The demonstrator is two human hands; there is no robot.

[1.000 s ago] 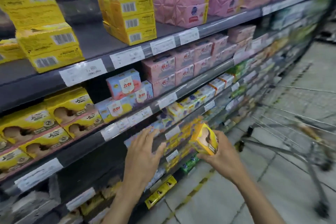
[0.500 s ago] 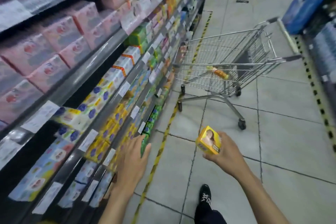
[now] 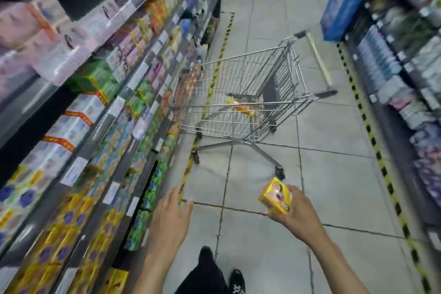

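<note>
- Blurring smears the shelf goods left of the left fingers, so no label can be read. The packet lying in the cart is only an orange-yellow smudge.
- The right hand has its fingertips partly hidden behind the yellow box (both forearms are cut off by the lower edge).
- Compared with half a second ago, the box stays in the same grip, and the left hand has come off the shelf front to hang over the floor tiles.
- The right fingers curl round the box, which is held in the air beyond the knuckles and well short of the cart.
- The left fingers are straight, loosely spread and hold nothing.
- The box is glossy, square-edged cardboard with a dark printed picture, and the cart is bright wire mesh.
</note>
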